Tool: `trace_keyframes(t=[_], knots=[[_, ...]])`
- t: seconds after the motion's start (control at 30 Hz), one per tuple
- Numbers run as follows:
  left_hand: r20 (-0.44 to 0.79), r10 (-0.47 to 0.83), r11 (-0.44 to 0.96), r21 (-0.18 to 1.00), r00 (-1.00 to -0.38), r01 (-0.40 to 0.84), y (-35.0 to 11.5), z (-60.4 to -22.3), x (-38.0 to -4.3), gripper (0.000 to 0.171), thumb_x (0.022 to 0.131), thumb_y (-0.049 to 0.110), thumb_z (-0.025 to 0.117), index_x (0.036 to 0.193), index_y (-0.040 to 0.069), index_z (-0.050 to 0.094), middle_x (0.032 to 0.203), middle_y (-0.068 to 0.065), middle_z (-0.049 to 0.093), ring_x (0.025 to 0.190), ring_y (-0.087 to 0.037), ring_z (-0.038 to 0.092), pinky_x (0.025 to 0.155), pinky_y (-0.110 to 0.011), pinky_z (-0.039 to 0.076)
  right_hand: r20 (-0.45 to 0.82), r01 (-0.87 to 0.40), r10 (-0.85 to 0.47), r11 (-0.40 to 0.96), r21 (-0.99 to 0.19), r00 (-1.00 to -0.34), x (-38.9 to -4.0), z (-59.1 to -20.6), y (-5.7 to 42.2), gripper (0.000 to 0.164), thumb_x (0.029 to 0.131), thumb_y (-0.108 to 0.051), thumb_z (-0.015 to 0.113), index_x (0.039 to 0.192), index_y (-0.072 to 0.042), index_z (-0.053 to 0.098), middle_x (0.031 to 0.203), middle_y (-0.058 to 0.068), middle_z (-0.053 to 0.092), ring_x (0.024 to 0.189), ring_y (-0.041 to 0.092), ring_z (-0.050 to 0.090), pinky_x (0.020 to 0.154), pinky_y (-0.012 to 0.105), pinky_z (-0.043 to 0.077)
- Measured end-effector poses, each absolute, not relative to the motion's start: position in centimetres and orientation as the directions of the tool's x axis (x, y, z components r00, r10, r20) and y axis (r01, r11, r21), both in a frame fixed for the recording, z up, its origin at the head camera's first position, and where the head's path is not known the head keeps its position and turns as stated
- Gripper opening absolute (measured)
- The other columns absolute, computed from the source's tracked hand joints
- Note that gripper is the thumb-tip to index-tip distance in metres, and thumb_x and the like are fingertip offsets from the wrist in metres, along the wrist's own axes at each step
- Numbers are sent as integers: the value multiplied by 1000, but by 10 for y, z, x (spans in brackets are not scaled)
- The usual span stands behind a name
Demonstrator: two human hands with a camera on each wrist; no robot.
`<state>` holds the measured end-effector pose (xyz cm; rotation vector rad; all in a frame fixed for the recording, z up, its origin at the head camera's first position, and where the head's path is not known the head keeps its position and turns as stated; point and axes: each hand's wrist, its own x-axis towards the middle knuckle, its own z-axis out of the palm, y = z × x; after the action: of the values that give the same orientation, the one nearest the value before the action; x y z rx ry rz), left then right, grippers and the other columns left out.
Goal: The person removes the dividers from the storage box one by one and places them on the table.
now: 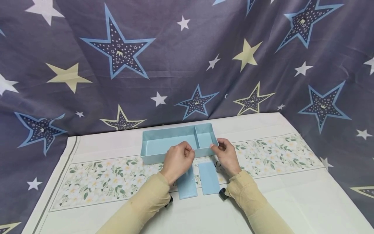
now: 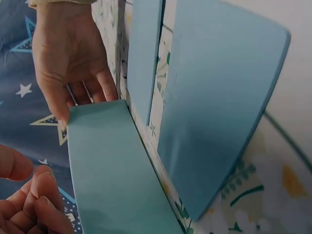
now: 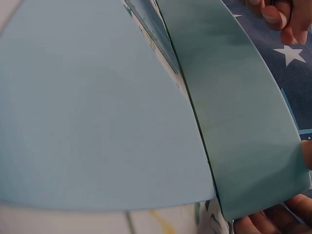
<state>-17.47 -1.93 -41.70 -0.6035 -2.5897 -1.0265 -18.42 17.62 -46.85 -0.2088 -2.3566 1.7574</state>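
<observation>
on the tablecloth (image 1: 306, 198), the left panel (image 1: 188, 187) and right panel (image 1: 208, 178) lie before the tray (image 1: 155, 159)

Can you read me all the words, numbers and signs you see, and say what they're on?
Box and panels: no writing that I can see.
Curtain: no words or numbers I can read, just printed stars and crowns.
Cloth: a small dark mark near the panels, too small to tell if it's a letter.
</observation>
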Motion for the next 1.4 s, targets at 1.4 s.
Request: trace_keyframes(t=[1.4], knots=[[555, 298, 790, 314, -777, 527, -5, -429, -225, 20, 83, 24, 54, 70, 10, 57, 56, -3, 56, 46, -19, 47, 41, -39, 42, 63, 6, 228, 292, -956, -972, -185, -469, 177, 47, 82, -27, 63, 118, -1, 47, 108, 16, 53, 94, 21, 50, 81, 41, 47]])
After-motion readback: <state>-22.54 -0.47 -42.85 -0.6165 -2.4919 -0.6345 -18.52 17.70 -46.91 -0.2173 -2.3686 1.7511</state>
